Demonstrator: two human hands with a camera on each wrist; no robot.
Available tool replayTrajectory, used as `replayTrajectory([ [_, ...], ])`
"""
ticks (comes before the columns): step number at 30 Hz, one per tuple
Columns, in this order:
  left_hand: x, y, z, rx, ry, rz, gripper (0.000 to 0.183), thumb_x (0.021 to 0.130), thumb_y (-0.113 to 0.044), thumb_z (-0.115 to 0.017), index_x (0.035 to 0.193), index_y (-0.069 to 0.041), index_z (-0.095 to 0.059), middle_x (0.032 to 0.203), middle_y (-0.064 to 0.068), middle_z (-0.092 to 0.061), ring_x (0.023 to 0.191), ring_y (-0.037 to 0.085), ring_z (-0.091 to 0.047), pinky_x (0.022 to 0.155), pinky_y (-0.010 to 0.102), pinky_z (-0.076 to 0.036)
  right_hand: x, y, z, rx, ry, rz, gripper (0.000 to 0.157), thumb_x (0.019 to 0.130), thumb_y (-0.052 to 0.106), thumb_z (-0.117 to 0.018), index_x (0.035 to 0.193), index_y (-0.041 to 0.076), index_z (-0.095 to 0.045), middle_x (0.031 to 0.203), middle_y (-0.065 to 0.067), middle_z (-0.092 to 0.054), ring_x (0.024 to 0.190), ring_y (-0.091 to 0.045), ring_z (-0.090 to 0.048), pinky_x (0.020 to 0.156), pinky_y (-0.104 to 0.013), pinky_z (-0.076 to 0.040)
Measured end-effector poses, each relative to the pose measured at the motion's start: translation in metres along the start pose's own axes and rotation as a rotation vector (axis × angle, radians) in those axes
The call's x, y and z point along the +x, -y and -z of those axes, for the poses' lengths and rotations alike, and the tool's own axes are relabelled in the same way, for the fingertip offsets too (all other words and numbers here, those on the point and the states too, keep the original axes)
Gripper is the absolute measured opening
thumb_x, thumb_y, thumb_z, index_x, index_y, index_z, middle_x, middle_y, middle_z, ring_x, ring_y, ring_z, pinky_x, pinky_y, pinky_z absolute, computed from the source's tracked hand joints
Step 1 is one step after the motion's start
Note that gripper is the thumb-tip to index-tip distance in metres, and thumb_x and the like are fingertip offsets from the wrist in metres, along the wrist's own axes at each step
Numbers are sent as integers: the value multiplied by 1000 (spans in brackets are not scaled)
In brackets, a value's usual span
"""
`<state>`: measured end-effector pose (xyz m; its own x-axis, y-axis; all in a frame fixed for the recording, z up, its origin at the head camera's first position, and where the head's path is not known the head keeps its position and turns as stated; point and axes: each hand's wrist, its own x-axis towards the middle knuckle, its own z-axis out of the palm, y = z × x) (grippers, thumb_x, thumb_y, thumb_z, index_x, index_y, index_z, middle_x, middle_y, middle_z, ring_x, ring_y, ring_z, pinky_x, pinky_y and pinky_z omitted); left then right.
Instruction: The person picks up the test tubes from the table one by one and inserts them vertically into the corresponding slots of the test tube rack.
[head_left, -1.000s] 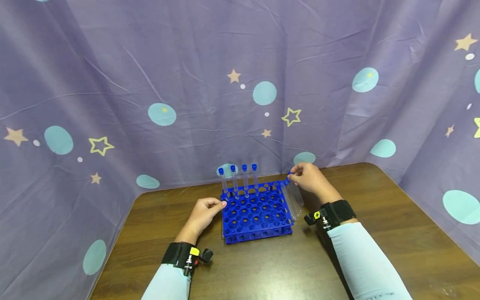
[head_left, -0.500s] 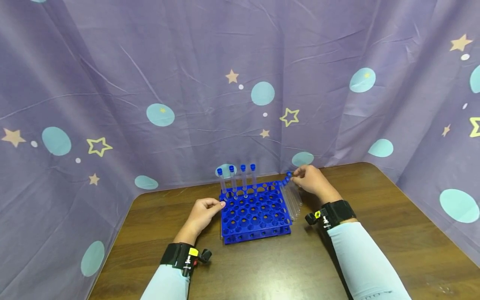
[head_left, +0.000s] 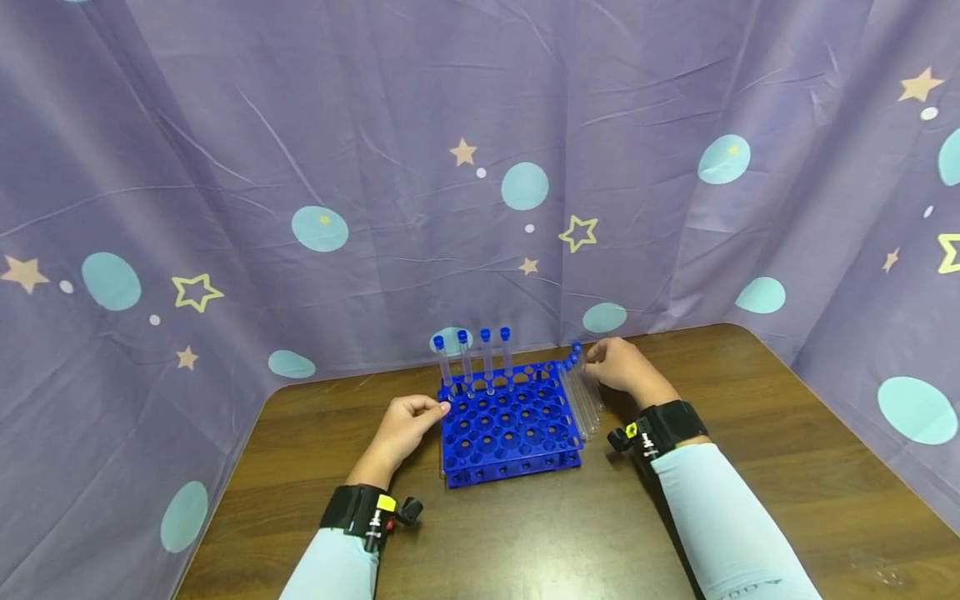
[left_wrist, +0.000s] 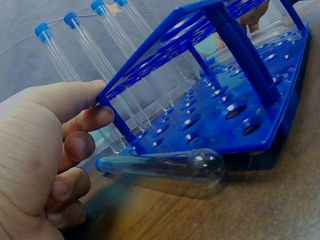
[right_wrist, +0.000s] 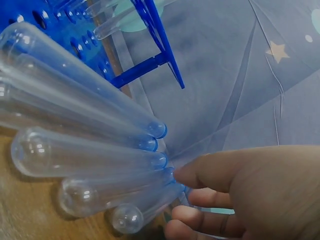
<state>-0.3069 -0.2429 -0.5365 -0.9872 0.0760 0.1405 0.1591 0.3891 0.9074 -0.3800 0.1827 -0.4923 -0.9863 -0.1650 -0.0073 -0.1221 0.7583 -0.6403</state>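
At its back left corner, my left hand pinches the blue test tube rack between thumb and index finger. Several clear tubes with blue caps stand in the rack's back row. One capped test tube lies along the rack's left side under my left hand. At the right side, several more test tubes lie fanned out, caps toward the curtain. My right hand is at their capped ends, with thumb and finger about the cap of an outer test tube; the other fingers are curled below.
The brown wooden table carries the rack and loose tubes. A purple curtain with stars and spots hangs right behind the table's back edge. Black straps with cameras sit on both wrists.
My right hand has come slightly down and toward me at the caps, leaving more caps showing beside it. The left hand stays on the rack; the standing tubes are unchanged.
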Motion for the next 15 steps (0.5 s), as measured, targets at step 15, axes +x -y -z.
replayTrajectory([
  [15, -1, -3, 1, 7, 2, 6, 19, 103, -15, -83, 95, 2, -86, 99, 13, -85, 90, 6, -69, 90, 23, -54, -2, -2, 0, 66, 62, -74, 44, 99, 12, -78, 136, -11, -68, 136, -34, -71, 84, -25, -81, 67, -35, -67],
])
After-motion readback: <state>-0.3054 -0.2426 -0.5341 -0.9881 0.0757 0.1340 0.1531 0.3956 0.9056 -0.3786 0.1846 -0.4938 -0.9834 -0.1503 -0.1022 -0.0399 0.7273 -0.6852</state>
